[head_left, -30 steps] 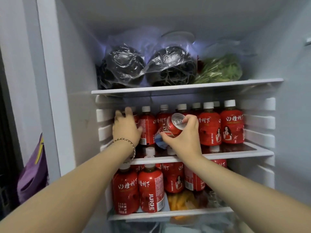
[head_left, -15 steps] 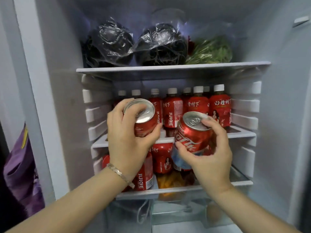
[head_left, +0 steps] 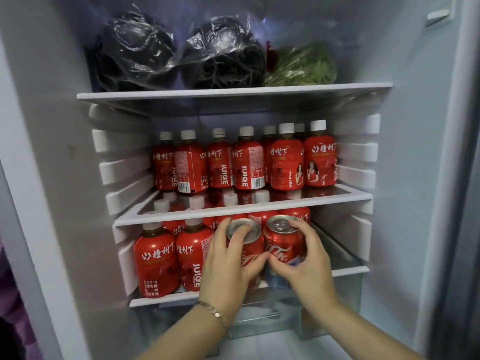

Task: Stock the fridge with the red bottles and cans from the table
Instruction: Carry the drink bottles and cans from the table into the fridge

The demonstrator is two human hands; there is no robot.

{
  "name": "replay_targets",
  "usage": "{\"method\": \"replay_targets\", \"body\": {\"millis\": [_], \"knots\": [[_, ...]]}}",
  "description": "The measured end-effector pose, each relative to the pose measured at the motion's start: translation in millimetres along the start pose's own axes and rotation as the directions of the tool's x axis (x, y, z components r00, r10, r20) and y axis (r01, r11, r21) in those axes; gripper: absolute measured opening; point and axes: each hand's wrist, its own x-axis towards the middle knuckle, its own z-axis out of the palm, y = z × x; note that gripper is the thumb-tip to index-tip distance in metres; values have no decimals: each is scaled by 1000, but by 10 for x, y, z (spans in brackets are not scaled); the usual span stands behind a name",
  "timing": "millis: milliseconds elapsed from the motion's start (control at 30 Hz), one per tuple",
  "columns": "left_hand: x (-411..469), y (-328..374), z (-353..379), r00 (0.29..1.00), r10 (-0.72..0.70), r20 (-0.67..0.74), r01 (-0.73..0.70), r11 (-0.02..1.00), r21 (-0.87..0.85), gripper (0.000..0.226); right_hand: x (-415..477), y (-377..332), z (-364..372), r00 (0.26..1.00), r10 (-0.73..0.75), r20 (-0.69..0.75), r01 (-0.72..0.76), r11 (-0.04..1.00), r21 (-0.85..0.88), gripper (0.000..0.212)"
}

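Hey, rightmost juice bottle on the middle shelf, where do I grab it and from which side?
Grip the rightmost juice bottle at its narrow neck under the white cap, coming from the front right: it stands upright, a neighbour crowds its left, its right looks free.

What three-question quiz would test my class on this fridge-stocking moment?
1. True or false: the left hand and the right hand each grip a red cola can.
2. Which shelf are both cans held at? A) top B) middle C) lowest
3. Fill in: the bagged green leaves lie on the ___ shelf.

Key:
1. True: left can, right can.
2. C: the lowest shelf, beside the juice bottles.
3. Top: the top shelf.
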Motion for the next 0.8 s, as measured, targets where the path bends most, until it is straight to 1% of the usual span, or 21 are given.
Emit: {"method": "replay_targets", "body": {"millis": [33,100,133,200,233,300,333,433,500,567,667,733,800], "knots": [[26,10,6,1000,-5,16,4,999,37,56,25,4,19,1000,18,11,-18,1000,9,70],[68,43,14,992,-104,73,94,988,123,60,72,-1,78,995,87,40,-89,995,51,74],[80,48,25,991,-124,54,112,977,181,62,92,0,101,992,115,53,-118,990,71,75],[67,20,111,998,-61,-12,62,952,299,65,126,7,142,985,148,87,-155,985,78,76],[54,-20,168,1000,-17,-26,25,922,385,64,143,14,159,981,158,110,-166,984,66,77],[24,-117,241,996,85,-23,-59,840,540,66,174,60,195,976,158,152,-161,987,8,78],[7,-162,245,992,127,-22,-92,816,571,68,182,89,217,973,158,168,-154,987,-34,80],[-24,-307,243,979,201,-11,-152,775,614,71,175,191,283,970,182,160,-165,979,-118,91],[-23,-382,240,980,200,-5,-151,754,639,73,172,223,303,968,190,162,-168,976,-141,95],[-12,-439,259,977,213,-1,-157,726,669,71,168,211,316,964,193,182,-170,976,-136,95],[-21,-461,281,976,217,-11,-153,726,670,69,142,221,346,951,215,220,-199,975,-95,99],[-27,-474,302,973,231,-12,-164,727,667,74,127,245,357,940,236,245,-222,971,-84,100],[-36,-472,301,965,261,10,-200,712,673,85,115,269,347,929,246,276,-236,969,-70,98]]}}
